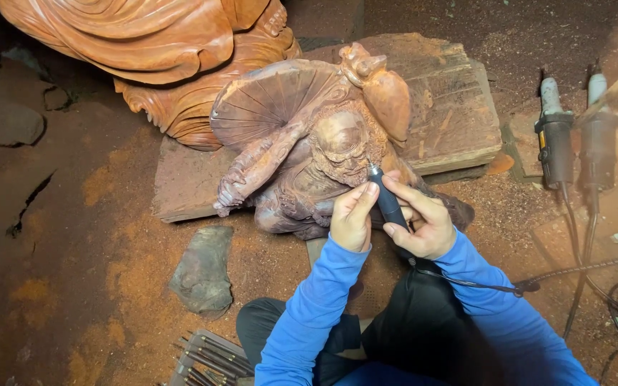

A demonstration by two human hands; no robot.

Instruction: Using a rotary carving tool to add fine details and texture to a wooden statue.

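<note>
Head view of a wood-carving bench on a dirt floor. The ground [73,236], reddish brown and strewn with sawdust, fills the frame. At the upper left a large carved wooden figure [151,50] with flowing robe folds runs past the top edge. To its right, a rough wooden slab [452,107] lies flat and carries the smaller carved wooden statue [309,143] at the centre of the frame; this piece shows a ribbed fan shape, a bearded face and a gourd-like form, and leans against the slab's near edge. The person's blue sleeves [309,314] rise from the bottom centre over dark trousers [423,329]. At the right edge two electric power tools [574,136] lie side by side, their cables [588,264] trailing toward the lower right. A grey stone [204,270] sits on the ground left of the knees. A row of carving chisels [212,354] lies at the bottom edge, lower left of centre. The right hand [423,221] grips a dark pen-shaped rotary carving handpiece [389,200], its tip touching the statue just below the face. The left hand [354,216] is curled beside it, fingertips steadying the handpiece near the tip.
</note>
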